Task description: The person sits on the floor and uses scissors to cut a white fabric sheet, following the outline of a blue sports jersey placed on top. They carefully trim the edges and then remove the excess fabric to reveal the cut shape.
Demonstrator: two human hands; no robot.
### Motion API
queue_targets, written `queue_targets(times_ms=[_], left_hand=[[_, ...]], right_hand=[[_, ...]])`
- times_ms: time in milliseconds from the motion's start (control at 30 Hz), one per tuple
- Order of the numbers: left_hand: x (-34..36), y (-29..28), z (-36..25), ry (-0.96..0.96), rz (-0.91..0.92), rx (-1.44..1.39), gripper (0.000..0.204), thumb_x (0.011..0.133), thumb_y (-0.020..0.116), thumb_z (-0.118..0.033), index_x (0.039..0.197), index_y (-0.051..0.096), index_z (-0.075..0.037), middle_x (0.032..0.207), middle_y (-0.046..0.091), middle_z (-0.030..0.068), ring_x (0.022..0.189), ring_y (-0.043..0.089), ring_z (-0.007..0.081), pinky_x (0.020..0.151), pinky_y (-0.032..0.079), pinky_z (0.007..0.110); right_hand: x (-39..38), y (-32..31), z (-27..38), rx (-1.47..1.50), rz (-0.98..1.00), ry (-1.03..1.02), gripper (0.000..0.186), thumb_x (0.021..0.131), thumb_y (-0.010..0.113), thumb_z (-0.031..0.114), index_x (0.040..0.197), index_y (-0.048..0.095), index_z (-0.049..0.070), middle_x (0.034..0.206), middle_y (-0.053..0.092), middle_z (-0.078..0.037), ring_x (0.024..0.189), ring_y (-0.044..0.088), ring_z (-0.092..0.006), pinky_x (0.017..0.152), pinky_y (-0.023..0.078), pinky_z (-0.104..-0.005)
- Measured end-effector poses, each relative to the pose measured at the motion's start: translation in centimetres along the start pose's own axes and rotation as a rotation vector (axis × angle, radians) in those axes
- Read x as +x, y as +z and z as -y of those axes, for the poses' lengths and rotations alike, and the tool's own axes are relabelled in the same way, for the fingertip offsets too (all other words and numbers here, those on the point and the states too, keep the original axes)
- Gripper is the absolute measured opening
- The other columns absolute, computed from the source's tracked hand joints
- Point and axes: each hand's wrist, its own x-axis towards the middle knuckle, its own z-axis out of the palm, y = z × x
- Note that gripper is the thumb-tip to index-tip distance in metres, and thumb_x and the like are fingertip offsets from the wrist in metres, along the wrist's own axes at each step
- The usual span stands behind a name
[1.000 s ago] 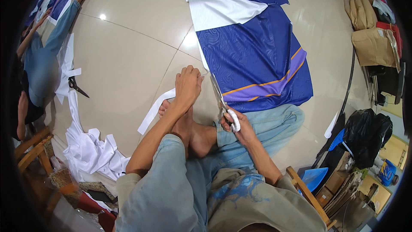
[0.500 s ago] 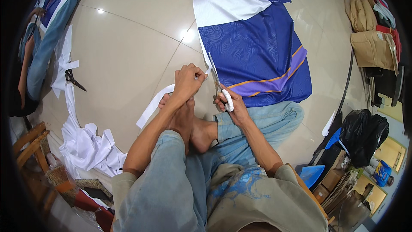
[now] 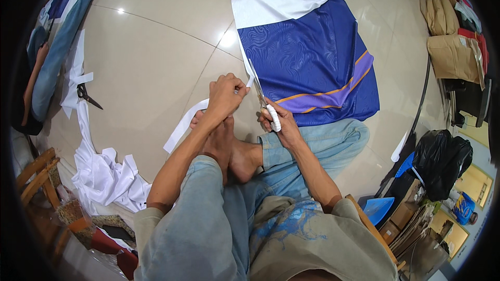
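Note:
A large blue fabric panel (image 3: 297, 54) with a white patch and a purple, orange-edged stripe is spread on the tiled floor in front of me. My right hand (image 3: 276, 119) is closed round a pair of scissors (image 3: 262, 96) with white-wrapped handles. Their blades point away from me, along the panel's white left edge. My left hand (image 3: 227, 94) pinches a narrow white fabric strip (image 3: 182, 125) close beside the blades. The strip's loose end trails past my foot to the floor. Whether the blades are closed is hard to make out.
Crumpled white fabric (image 3: 107, 177) lies at my left, with black scissors (image 3: 89, 97) beyond it. Another person's denim-clad leg (image 3: 62, 54) is at the far left. At right are a black plastic bag (image 3: 442, 161), a blue dustpan (image 3: 377, 211) and brown paper bags (image 3: 455, 57).
Both hands and the scissors appear shifted very slightly left in view. The person at the far left has moved an arm. My grips are the same.

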Motion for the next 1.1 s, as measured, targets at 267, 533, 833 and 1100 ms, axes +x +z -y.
queue_targets(times_ms=[267,533,833,1100], left_hand=[[-0.2,-0.4,-0.4,0.037,0.054,0.1,0.021,0.084,0.07,-0.028,0.076,0.074,-0.009,0.088,0.067,0.0138,0.09,0.062,0.036,0.078,0.046,0.051],[-0.5,-0.1,-0.1,0.02,0.074,0.083,0.019,0.085,0.068,-0.027,0.08,0.075,-0.011,0.096,0.067,0.0115,0.099,0.06,0.0345,0.084,0.042,0.052],[-0.9,-0.1,0.1,0.063,0.088,0.123,0.017,0.087,0.067,-0.028,0.084,0.076,-0.013,0.099,0.064,0.0086,0.102,0.058,0.0324,0.085,0.042,0.052],[-1.0,-0.2,0.0,0.096,0.123,0.176,0.015,0.086,0.068,-0.027,0.086,0.075,-0.014,0.102,0.063,0.0086,0.103,0.057,0.0322,0.084,0.042,0.053]], right_hand=[[-0.1,0.9,0.9,-0.041,-0.059,0.005,0.059,0.093,0.07,0.007,0.148,0.048,0.001,0.083,0.064,-0.004,0.065,0.058,-0.0074,0.057,0.045,-0.0202],[2.4,1.7,3.1,-0.059,-0.005,-0.022,0.057,0.092,0.072,0.011,0.144,0.051,-0.001,0.081,0.064,-0.006,0.063,0.057,-0.0065,0.055,0.044,-0.0205],[3.5,1.7,3.0,-0.095,-0.001,-0.023,0.057,0.093,0.071,0.009,0.144,0.05,-0.002,0.081,0.065,-0.007,0.062,0.058,-0.0075,0.054,0.046,-0.0208],[5.1,2.8,3.8,-0.066,-0.018,-0.066,0.056,0.091,0.073,0.011,0.141,0.054,-0.004,0.08,0.065,-0.007,0.06,0.057,-0.0084,0.053,0.044,-0.0206]])
